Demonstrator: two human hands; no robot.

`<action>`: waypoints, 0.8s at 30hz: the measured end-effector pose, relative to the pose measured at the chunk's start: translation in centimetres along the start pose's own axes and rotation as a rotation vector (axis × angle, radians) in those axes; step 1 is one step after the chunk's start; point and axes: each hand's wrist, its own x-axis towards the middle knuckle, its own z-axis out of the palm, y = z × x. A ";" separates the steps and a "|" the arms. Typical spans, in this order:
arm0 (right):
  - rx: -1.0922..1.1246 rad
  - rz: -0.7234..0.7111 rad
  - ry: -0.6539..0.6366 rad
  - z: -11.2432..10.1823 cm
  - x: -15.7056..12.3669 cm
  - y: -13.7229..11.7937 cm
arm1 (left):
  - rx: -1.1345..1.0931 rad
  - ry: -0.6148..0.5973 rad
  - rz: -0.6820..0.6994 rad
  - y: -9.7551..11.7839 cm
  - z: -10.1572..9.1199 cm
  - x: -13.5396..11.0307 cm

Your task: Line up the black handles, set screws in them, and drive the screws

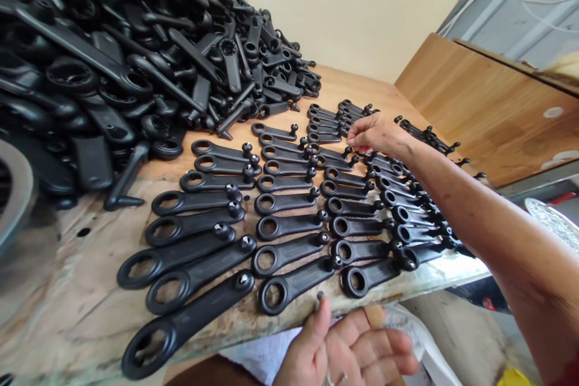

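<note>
Rows of black plastic crank handles (pixel 199 220) lie on the worktable, each with a ring at one end and a short knob at the other. Several knobs show a bright metal spot on top. Over the far rows, my right hand (pixel 377 132) has its thumb and fingers pinched together beside a knob; whatever they hold is too small to make out. At the front edge my left hand (pixel 344 347) is turned palm up, cupped, fingers half curled. Small shiny metal pieces (pixel 337 380) rest in its palm, partly cut off by the frame. A tan patch covers one fingertip.
A large heap of similar black handles (pixel 136 42) fills the back left of the wooden table (pixel 357 78). At the left edge stands a round rim (pixel 18 193). A wooden panel (pixel 502 102) borders the right side. Beyond my right arm is a container of shiny small parts (pixel 552 220).
</note>
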 end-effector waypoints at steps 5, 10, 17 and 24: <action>-0.037 -0.017 -0.012 0.2 0.3 0.2 | -0.002 -0.015 0.006 0.0 -0.1 0.0; -0.052 -0.023 0.007 0.3 -0.1 0.0 | 0.009 -0.036 -0.004 0.2 0.1 0.0; -0.026 -0.040 0.019 -0.1 -0.6 0.1 | 0.024 0.002 -0.013 0.0 0.2 0.2; -0.011 -0.082 0.052 -1.0 -0.5 0.5 | 0.059 0.006 -0.037 -0.4 -0.1 0.5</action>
